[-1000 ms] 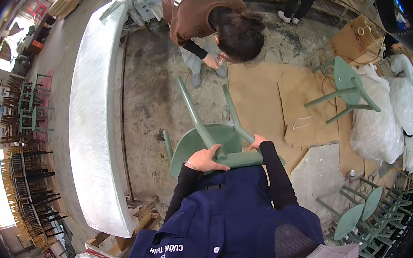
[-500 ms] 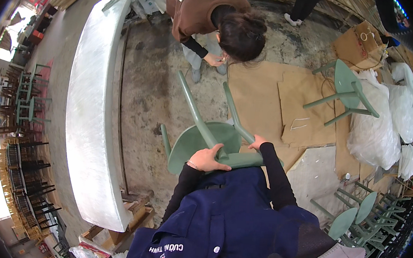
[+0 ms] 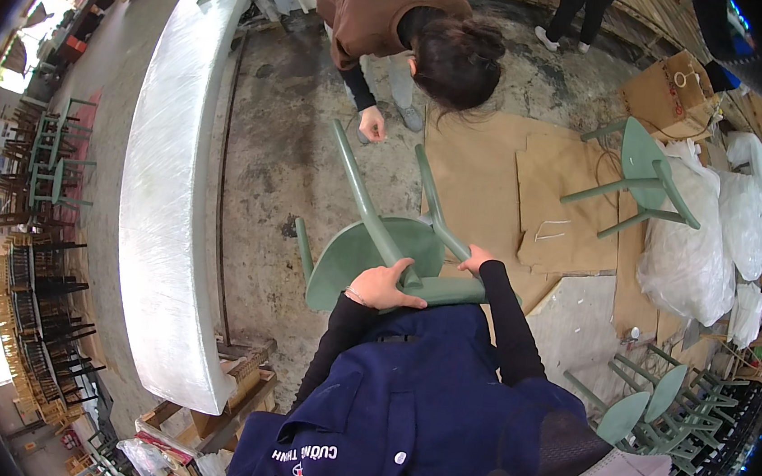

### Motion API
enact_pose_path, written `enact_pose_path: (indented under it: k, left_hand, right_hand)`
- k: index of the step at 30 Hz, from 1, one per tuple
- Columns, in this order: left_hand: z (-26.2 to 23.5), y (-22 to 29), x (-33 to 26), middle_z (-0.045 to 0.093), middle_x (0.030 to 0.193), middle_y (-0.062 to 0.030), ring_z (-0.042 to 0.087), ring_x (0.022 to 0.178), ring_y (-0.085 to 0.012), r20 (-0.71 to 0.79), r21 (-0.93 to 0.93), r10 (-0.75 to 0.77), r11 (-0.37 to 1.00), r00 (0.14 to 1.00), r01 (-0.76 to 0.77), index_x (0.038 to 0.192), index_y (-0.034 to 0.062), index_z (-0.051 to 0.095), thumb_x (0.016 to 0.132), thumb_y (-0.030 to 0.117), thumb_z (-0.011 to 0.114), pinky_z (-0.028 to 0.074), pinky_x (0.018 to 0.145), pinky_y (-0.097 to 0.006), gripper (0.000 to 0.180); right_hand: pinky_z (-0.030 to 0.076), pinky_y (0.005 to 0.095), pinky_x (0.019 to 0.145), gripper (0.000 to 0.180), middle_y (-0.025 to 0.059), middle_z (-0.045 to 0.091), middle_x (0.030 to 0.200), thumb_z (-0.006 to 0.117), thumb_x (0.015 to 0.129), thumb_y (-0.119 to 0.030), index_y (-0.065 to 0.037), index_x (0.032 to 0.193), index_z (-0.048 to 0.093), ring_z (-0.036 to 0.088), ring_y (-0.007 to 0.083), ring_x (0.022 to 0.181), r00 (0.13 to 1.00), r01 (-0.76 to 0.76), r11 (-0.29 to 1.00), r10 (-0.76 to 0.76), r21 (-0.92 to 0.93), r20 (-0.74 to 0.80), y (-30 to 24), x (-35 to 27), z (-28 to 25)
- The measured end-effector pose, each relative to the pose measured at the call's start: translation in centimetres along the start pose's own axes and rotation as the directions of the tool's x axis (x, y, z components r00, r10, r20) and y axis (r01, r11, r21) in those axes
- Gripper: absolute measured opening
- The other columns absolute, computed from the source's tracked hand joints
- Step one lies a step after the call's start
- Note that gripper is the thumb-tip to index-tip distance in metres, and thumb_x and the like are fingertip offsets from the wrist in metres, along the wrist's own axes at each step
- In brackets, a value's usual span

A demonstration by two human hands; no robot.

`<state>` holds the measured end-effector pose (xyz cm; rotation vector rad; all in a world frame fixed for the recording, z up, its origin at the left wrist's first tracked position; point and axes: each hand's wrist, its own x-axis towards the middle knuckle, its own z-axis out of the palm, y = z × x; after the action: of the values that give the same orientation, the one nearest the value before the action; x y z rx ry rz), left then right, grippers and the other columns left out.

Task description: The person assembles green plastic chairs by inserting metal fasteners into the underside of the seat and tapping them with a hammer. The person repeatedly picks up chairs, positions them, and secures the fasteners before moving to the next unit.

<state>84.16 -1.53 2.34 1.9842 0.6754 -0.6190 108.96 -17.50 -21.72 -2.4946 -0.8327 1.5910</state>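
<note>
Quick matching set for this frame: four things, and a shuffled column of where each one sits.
1. left hand
2. right hand
3. co-worker's hand
4. cardboard box

A. hanging above the upturned legs' far ends
B. upper right, on the floor
C. on the green chair, at the near left leg's base
D. on the chair, by the right leg

Pairs: 1-C, 2-D, 3-A, 4-B

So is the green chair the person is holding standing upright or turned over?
Turned over: the green chair has its legs pointing up and away, seat underside showing, under the left hand and right hand.
</note>
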Motion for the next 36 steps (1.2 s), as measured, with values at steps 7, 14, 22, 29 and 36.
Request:
enact_pose_path:
  k: [7,14,22,29,36]
  left_hand:
    - [0.7,-0.7,0.5,0.063,0.097,-0.0240,0.062,0.095,-0.0377,-0.060,0.034,0.041,0.999,0.997,-0.039,0.135,0.0060,0.039,0.061,0.064,0.072,0.049,0.082,-0.040,0.100]
    - [0.5,-0.6,0.5,0.063,0.098,-0.0242,0.062,0.096,-0.0380,-0.045,0.032,0.033,0.999,0.998,-0.032,0.135,0.0059,0.038,0.060,0.065,0.071,0.049,0.083,-0.040,0.101]
    - [0.0,0.3,0.6,0.063,0.102,-0.0250,0.061,0.099,-0.0383,-0.024,0.048,0.035,0.998,0.999,-0.034,0.135,0.0053,0.037,0.061,0.065,0.071,0.049,0.085,-0.040,0.101]
    - [0.2,0.4,0.8,0.062,0.102,-0.0275,0.059,0.102,-0.0402,0.015,0.051,0.028,0.998,0.999,-0.029,0.138,0.0065,0.035,0.064,0.065,0.069,0.047,0.087,-0.041,0.100]
    - [-0.1,0.7,0.6,0.061,0.108,-0.0256,0.060,0.103,-0.0388,0.016,0.054,0.010,0.998,1.000,-0.011,0.137,0.0077,0.036,0.062,0.066,0.069,0.047,0.088,-0.040,0.101]
  right_hand:
    - [0.050,0.0411,0.078,0.068,0.0198,0.063,0.104,0.078,0.065,-0.031,-0.001,0.119,0.049,0.064,0.0314,0.089,0.998,0.031,0.997,-0.035,-0.073,-0.045,0.0,-0.1,0.0]
    - [0.049,0.0413,0.082,0.072,0.0202,0.062,0.108,0.078,0.065,-0.033,-0.001,0.122,0.048,0.062,0.0323,0.095,1.000,0.011,0.998,-0.011,-0.059,-0.016,-0.3,-0.4,-0.4]
    - [0.049,0.0412,0.083,0.075,0.0205,0.061,0.110,0.078,0.065,-0.034,-0.001,0.125,0.047,0.062,0.0317,0.096,1.000,0.007,1.000,-0.008,-0.018,-0.023,0.1,-0.8,-0.2]
    - [0.051,0.0407,0.077,0.073,0.0197,0.063,0.103,0.078,0.065,-0.033,-0.001,0.122,0.047,0.065,0.0304,0.086,0.999,0.005,0.999,-0.007,-0.048,-0.046,1.4,0.1,0.4]
    - [0.051,0.0404,0.073,0.069,0.0199,0.064,0.099,0.078,0.064,-0.032,0.000,0.118,0.049,0.065,0.0300,0.081,0.998,0.018,0.999,-0.019,-0.029,-0.053,0.4,-1.1,0.1]
